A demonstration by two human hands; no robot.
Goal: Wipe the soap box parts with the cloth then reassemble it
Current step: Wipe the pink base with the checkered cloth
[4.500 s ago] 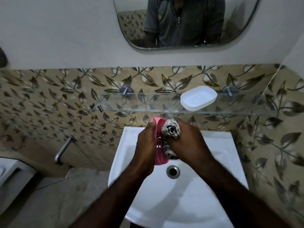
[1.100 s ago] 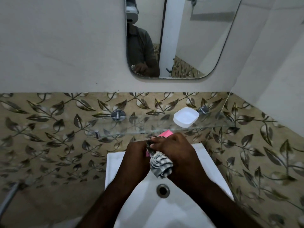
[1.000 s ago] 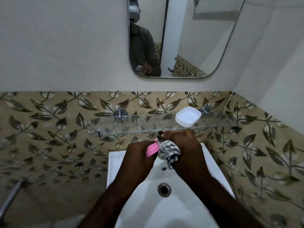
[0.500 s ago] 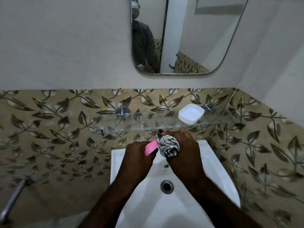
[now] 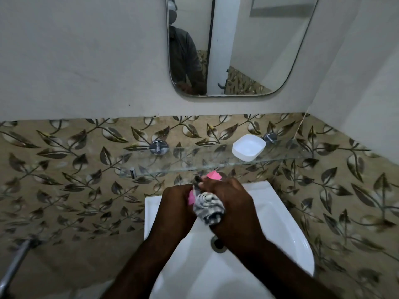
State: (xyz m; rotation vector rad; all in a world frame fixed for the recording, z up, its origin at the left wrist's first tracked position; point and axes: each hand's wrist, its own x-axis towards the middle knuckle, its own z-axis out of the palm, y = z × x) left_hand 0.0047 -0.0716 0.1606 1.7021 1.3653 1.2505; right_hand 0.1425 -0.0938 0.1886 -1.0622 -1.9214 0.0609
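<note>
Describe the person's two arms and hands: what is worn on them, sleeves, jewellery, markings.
Both forearms are bare to the bottom edge of the frame, with no sleeve in view. The left hand and right hand wear no gloves. No watch, bracelet or ring shows, though the fingers are partly hidden.

Glass shelf (image 5: pixel 194 160) just above hands blocks upward; sink basin (image 5: pixel 280 225) below open.

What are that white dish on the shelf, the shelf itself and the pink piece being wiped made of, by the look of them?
White dish: probably plastic, smooth, matte.
Shelf: clear glass; the tile pattern shows through it.
Pink piece: likely plastic, opaque with a flat edge, though mostly hidden by the hands.
</note>
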